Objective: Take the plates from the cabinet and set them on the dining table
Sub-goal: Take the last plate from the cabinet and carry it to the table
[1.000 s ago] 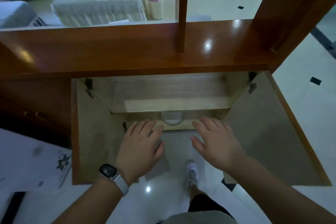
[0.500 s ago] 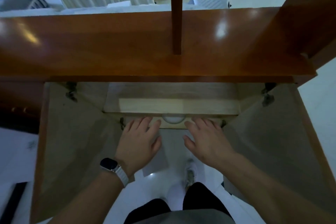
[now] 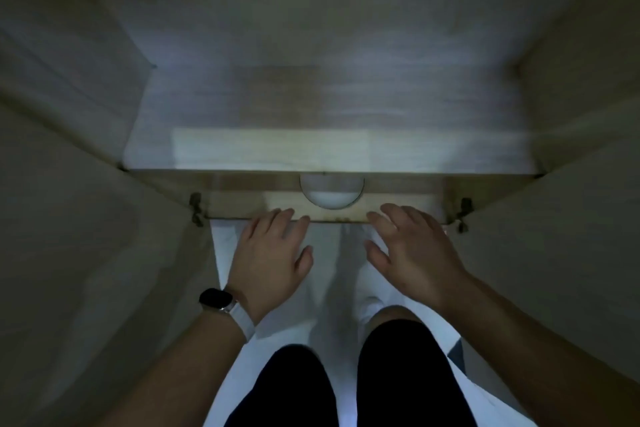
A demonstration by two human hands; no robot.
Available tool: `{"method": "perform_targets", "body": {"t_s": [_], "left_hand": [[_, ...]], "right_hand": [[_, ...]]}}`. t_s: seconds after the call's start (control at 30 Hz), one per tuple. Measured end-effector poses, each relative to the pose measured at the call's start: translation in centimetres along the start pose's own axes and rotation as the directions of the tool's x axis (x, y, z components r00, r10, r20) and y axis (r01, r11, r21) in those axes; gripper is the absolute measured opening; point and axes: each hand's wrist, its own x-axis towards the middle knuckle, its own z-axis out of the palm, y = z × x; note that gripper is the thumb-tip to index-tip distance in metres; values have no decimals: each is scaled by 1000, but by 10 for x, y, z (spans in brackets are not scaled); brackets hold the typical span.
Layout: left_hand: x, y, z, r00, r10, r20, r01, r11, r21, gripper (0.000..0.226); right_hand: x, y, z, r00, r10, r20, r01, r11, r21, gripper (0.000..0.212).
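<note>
A pale round plate point(image 3: 330, 196) lies on the lower level of the open cabinet, half hidden under the shelf point(image 3: 329, 149) above it. My left hand point(image 3: 273, 258), with a watch on its wrist, hovers palm down just before the cabinet's bottom front edge point(image 3: 332, 217), left of the plate, fingers relaxed and holding nothing. To the right of the plate my right hand point(image 3: 412, 253) is spread the same way, fingertips at that edge. Neither hand touches the plate.
Both cabinet doors stand swung out, the left door point(image 3: 104, 270) and the right door point(image 3: 571, 253) walling in my arms. The cabinet interior point(image 3: 329, 45) is dim and blurred. My knees in dark shorts point(image 3: 346, 385) and the white floor lie below.
My head has dropped low and forward, so the cabinet top and room have left the view. Both hands have moved forward to the cabinet's bottom edge, either side of the plate.
</note>
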Motion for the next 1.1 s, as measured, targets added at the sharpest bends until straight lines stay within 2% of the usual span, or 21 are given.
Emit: {"method": "perform_targets", "body": {"t_s": [0.17, 0.37, 0.5, 0.57, 0.63, 0.67, 0.73, 0.8, 0.9, 1.03, 1.1], "left_hand": [[23, -31, 115, 1000, -21, 5, 21, 1000, 20, 52], [57, -62, 224, 999, -48, -15, 49, 999, 25, 48], [81, -77, 270, 987, -158, 5, 158, 979, -128, 52], [93, -79, 285, 971, -235, 33, 236, 942, -238, 56], [106, -83, 300, 944, -320, 76, 324, 870, -372, 58], [112, -84, 304, 920, -372, 121, 383, 794, -472, 60], [124, -85, 311, 851, -470, 235, 482, 522, -703, 57], [136, -83, 315, 778, -527, 342, 531, 263, -805, 46], [151, -86, 319, 730, -565, 384, 489, 39, -872, 43], [170, -103, 329, 713, -568, 411, 526, 44, -850, 36], [177, -105, 329, 726, -539, 428, 528, 38, -848, 16]], "right_hand": [[29, 39, 108, 1000, 14, 19, -13, 998, -55, 50], [64, 86, 195, 996, 82, 29, -80, 994, -71, 61], [85, 107, 237, 989, 133, 66, -132, 991, -19, 53], [99, 114, 255, 972, 211, 102, -222, 969, 113, 50], [112, 119, 271, 937, 319, 142, -348, 882, 317, 47], [118, 121, 277, 913, 370, 173, -409, 819, 403, 46], [130, 125, 292, 870, 438, 227, -487, 691, 534, 41], [141, 127, 302, 823, 494, 282, -544, 541, 641, 39], [160, 130, 312, 766, 546, 339, -573, 341, 745, 41], [185, 135, 315, 765, 512, 390, -551, 208, 808, 11], [195, 138, 320, 770, 489, 410, -538, 153, 829, 13]]}}
